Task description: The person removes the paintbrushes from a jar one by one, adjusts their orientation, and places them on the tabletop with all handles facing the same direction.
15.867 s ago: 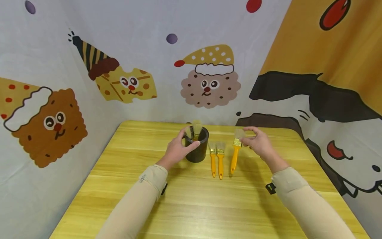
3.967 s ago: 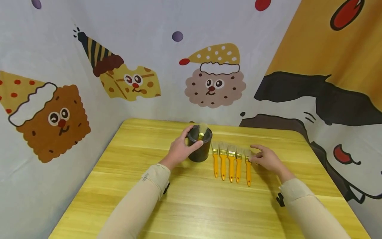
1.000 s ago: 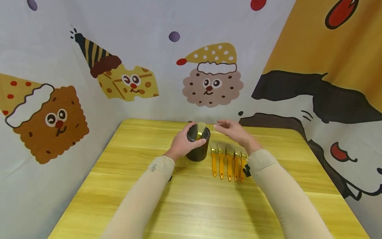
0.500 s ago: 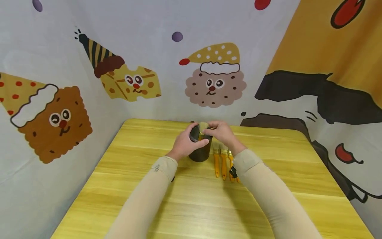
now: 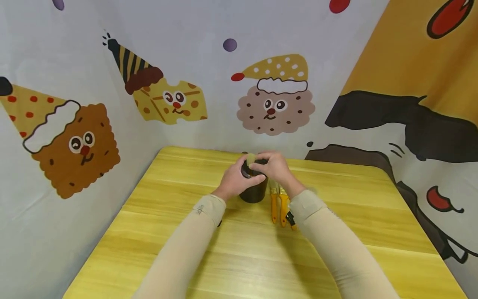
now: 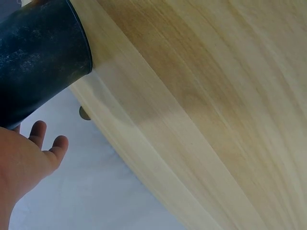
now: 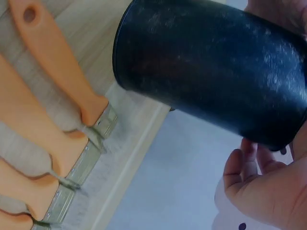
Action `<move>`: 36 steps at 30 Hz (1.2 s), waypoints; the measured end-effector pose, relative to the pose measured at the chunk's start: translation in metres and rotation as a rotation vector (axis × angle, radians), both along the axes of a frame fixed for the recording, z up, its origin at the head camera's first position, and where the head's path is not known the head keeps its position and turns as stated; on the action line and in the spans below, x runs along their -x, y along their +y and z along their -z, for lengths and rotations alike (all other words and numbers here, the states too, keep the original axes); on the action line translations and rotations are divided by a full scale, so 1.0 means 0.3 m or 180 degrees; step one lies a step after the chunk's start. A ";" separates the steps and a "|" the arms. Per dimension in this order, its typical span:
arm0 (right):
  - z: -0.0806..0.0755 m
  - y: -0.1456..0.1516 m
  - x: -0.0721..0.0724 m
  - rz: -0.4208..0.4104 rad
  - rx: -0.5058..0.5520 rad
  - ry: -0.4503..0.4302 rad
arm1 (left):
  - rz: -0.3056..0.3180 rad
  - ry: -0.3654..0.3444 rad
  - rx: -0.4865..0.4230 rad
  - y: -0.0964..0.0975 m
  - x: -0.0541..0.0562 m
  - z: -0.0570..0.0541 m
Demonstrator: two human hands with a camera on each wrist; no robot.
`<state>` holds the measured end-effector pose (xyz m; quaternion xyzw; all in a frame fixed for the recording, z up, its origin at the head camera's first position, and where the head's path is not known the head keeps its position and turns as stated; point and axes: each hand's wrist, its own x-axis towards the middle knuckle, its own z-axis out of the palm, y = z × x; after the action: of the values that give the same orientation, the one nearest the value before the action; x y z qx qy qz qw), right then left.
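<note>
A black cylindrical cup stands near the table's back edge. My left hand grips its left side near the rim, thumb across the front. Pale bristles of a paintbrush stick up out of the cup; its handle is hidden inside. My right hand is at the rim, thumb and fingers pinching that brush near its bristles. In the right wrist view the right hand's lower fingers curl beside the cup. The left wrist view shows the cup wall and the left hand.
Several yellow-handled paintbrushes lie side by side right of the cup, bristles toward the back, partly covered by the right sleeve. The right wrist view shows their orange-looking handles close up. A patterned cloth hangs behind the wooden table.
The row of brushes on the table has grown from three to several. My right hand has left its right end, crossed to the cup and taken hold of the brush there. Left hand stays on the cup.
</note>
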<state>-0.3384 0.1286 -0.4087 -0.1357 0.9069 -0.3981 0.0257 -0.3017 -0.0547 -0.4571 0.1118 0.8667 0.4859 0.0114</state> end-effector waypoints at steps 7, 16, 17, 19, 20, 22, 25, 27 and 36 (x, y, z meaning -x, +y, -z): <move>-0.013 -0.004 -0.013 -0.0017 0.0008 -0.0010 | -0.0015 0.0043 0.0017 0.009 0.011 0.001; -0.097 0.059 -0.018 -0.0037 0.0907 -0.0223 | 0.0008 -0.0039 -0.0188 0.003 0.015 0.006; -0.120 0.068 -0.019 0.0000 0.1013 -0.0240 | 0.0000 -0.0041 -0.0198 0.002 0.014 0.005; -0.173 0.090 -0.019 0.0085 0.1225 -0.0224 | -0.0013 -0.0056 -0.0201 0.001 0.010 0.001; -0.200 0.104 -0.020 0.0138 0.1338 -0.0201 | -0.0020 -0.0064 -0.0202 0.001 0.008 0.000; -0.256 0.136 -0.024 0.0241 0.1558 -0.0114 | -0.0028 -0.0073 -0.0223 0.001 0.005 -0.002; -0.321 0.204 -0.030 0.0368 0.1746 0.0055 | -0.0016 -0.0071 -0.0258 0.001 -0.001 -0.001; -0.348 0.264 -0.038 0.0424 0.1692 0.0124 | 0.0000 -0.0060 -0.0277 0.001 -0.003 0.001; -0.260 0.601 -0.075 0.0980 0.0551 -0.0100 | -0.0007 -0.0040 -0.0283 0.008 0.000 0.010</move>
<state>-0.3159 0.3089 -0.3305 0.0093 0.8788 -0.4760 -0.0332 -0.3018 -0.0523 -0.4601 0.1082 0.8443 0.5247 0.0114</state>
